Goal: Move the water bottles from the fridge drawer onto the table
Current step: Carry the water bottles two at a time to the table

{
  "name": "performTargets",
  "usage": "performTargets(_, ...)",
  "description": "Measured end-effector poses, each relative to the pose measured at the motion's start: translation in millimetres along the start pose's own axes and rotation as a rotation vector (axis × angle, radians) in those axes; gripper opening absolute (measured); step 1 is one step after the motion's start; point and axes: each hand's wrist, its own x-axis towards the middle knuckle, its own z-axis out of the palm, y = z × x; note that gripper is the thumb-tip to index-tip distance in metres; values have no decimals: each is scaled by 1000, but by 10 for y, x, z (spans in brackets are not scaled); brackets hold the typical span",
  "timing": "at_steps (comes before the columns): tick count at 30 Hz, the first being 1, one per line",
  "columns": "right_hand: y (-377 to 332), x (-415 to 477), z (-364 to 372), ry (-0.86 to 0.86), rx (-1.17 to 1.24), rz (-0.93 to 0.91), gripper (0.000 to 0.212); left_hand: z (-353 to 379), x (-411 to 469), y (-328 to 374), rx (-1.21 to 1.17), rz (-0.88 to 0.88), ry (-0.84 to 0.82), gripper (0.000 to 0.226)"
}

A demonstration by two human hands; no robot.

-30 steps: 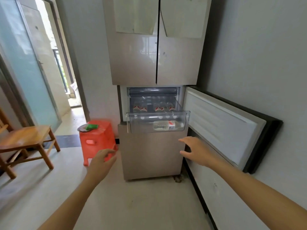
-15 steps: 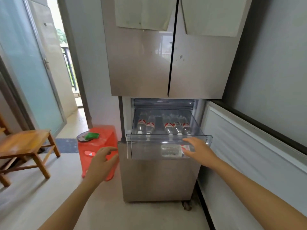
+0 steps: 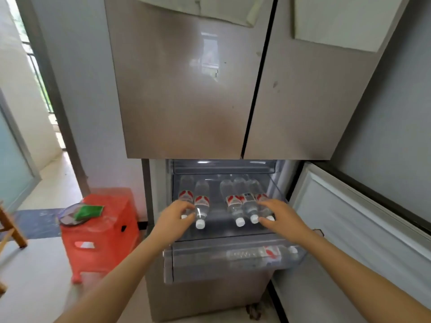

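The clear fridge drawer [image 3: 224, 243] is pulled out under the closed upper doors. Several water bottles with red-and-white labels lie in it, caps toward me. My left hand [image 3: 172, 220] has fingers and thumb around the neck of the leftmost bottle [image 3: 185, 194], beside a second bottle [image 3: 201, 202]. My right hand [image 3: 282, 220] wraps the neck of the rightmost bottle [image 3: 260, 196], next to two more bottles [image 3: 234, 202]. Both held bottles still lie on the drawer floor. Another bottle [image 3: 256, 253] lies crosswise in the front compartment.
A red plastic stool [image 3: 105, 231] with a plate and a green item [image 3: 89, 211] stands left of the fridge. The lower fridge door [image 3: 349, 229] hangs open on the right. A wooden chair leg [image 3: 12, 229] shows at the far left, before a doorway.
I have stepped closer to the fridge. Both hands rose from in front of the drawer and reached into it, the left onto the leftmost bottle, the right onto the rightmost.
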Motion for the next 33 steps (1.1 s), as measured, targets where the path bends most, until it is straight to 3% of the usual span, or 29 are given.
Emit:
performTargets(6, 293, 67, 289, -84, 4, 89, 47, 220, 274, -220, -47, -37, -54, 25)
performTargets(14, 534, 485, 423, -154, 154, 134, 34, 453, 631, -154, 74, -121, -132, 26)
performTargets(23, 709, 1285, 705, -464, 70, 121, 43, 1105, 1174, -373, 390, -390, -573, 39)
performTargets(27, 860, 1534, 878, -544, 29, 85, 21, 1196, 1282, -611, 317, -523, -563, 43)
performTargets(33, 933, 1650, 1202, -685, -29, 23, 46, 1347, 1355, -822, 215, -551, -502, 36)
